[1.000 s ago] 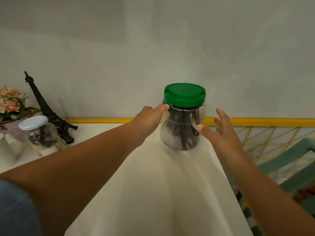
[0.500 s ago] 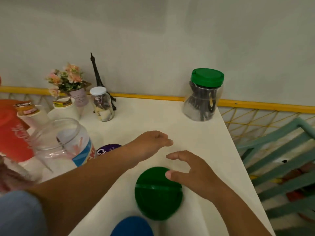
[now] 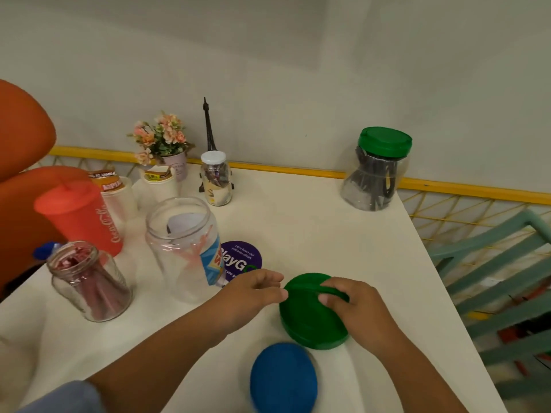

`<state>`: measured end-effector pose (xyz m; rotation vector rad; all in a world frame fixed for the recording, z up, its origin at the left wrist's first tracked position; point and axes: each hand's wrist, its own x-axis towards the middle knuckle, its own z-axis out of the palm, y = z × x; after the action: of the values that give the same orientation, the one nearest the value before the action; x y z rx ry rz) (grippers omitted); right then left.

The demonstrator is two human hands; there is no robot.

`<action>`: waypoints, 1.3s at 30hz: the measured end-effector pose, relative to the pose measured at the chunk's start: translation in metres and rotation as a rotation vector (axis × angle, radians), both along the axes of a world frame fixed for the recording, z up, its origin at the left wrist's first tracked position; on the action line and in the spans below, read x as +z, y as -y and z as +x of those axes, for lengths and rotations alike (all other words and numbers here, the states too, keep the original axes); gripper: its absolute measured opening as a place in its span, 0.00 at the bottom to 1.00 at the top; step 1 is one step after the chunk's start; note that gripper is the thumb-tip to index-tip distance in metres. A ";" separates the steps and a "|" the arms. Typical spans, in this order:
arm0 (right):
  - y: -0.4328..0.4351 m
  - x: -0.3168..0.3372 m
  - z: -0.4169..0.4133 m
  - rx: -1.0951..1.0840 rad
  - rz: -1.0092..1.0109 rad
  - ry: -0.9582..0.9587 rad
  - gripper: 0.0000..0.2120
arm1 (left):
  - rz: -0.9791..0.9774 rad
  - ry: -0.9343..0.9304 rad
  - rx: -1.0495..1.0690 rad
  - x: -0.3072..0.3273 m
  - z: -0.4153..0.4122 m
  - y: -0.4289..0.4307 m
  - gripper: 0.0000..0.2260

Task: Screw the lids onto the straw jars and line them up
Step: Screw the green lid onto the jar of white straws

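A loose green lid (image 3: pixel 307 320) lies tilted on the white table (image 3: pixel 298 222) near its front. My right hand (image 3: pixel 354 308) grips its top edge with fingers curled over it. My left hand (image 3: pixel 253 290) touches the lid's left rim with its fingertips. A clear jar of black straws with a green lid on (image 3: pixel 376 169) stands at the back right. An open clear jar with a pink straw (image 3: pixel 186 245) stands left of my hands. Further left an open glass jar holds red straws (image 3: pixel 89 281). A blue lid (image 3: pixel 283 380) lies at the front edge.
A small white-lidded jar (image 3: pixel 215 178), a flower pot (image 3: pixel 162 144), a black tower model (image 3: pixel 208 126) and paper cups (image 3: pixel 158 181) stand at the back. A red cup (image 3: pixel 80 216) is at the left, a purple sticker (image 3: pixel 241 259) mid-table. Teal chair slats (image 3: pixel 501 281) lie beyond the right edge.
Both hands left the capped black-straw jar at the back and came down to the front. My right hand has closed on the loose green lid, my left hand now touching its rim.
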<state>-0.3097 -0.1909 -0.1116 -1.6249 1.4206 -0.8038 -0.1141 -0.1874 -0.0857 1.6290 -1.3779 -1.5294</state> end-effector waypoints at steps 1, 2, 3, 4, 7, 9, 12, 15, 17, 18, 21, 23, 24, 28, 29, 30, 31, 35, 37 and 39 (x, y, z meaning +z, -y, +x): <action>-0.004 0.007 0.004 -0.021 -0.028 0.036 0.10 | -0.005 -0.016 0.010 0.006 0.006 -0.006 0.11; -0.009 0.014 0.008 -0.044 -0.059 0.066 0.12 | -0.008 -0.034 0.014 0.013 0.012 -0.013 0.10; -0.014 0.021 0.010 -0.062 -0.091 0.092 0.12 | -0.014 -0.054 0.017 0.018 0.015 -0.019 0.10; -0.021 0.030 0.015 -0.073 -0.116 0.119 0.11 | -0.021 -0.066 0.024 0.025 0.022 -0.028 0.11; -0.044 0.061 0.038 -0.107 -0.172 0.227 0.09 | -0.061 -0.074 0.051 0.051 0.047 -0.057 0.13; -0.058 0.081 0.058 -0.130 -0.193 0.286 0.09 | -0.112 -0.072 0.084 0.068 0.069 -0.079 0.12; -0.082 0.108 0.097 -0.112 -0.192 0.300 0.08 | -0.190 -0.054 0.149 0.092 0.112 -0.119 0.11; -0.103 0.131 0.136 -0.055 -0.194 0.318 0.07 | -0.280 -0.006 0.242 0.109 0.156 -0.156 0.11; -0.114 0.144 0.162 0.005 -0.162 0.340 0.06 | -0.346 0.036 0.343 0.116 0.181 -0.173 0.10; -0.120 0.150 0.179 0.039 -0.141 0.342 0.08 | -0.376 0.065 0.397 0.121 0.196 -0.184 0.10; -0.132 0.157 0.223 0.106 -0.086 0.360 0.14 | -0.490 0.146 0.533 0.126 0.233 -0.204 0.11; -0.138 0.160 0.251 0.137 -0.082 0.346 0.16 | -0.569 0.208 0.616 0.124 0.256 -0.215 0.14; -0.141 0.162 0.265 0.154 -0.082 0.339 0.17 | -0.605 0.257 0.652 0.121 0.265 -0.220 0.17; -0.149 0.161 0.317 0.226 -0.083 0.300 0.17 | -0.593 0.477 0.695 0.095 0.302 -0.230 0.36; -0.150 0.159 0.327 0.237 -0.090 0.293 0.16 | -0.552 0.486 0.694 0.087 0.309 -0.230 0.42; -0.151 0.159 0.336 0.250 -0.094 0.280 0.15 | -0.504 0.477 0.689 0.078 0.316 -0.230 0.47; -0.151 0.158 0.345 0.264 -0.098 0.265 0.14 | -0.466 0.457 0.682 0.070 0.321 -0.229 0.51; -0.148 0.157 0.373 0.281 -0.131 0.181 0.15 | -0.394 0.275 0.654 0.049 0.332 -0.223 0.63; -0.145 0.154 0.385 0.292 -0.122 0.173 0.15 | -0.379 0.157 0.645 0.042 0.337 -0.219 0.66; -0.143 0.153 0.394 0.317 -0.115 0.167 0.16 | -0.384 0.069 0.614 0.036 0.340 -0.215 0.67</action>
<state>0.0846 -0.0477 0.0411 -1.7685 0.9845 -0.8235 0.2259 0.0274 -0.0499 1.6523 -0.9866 -0.8064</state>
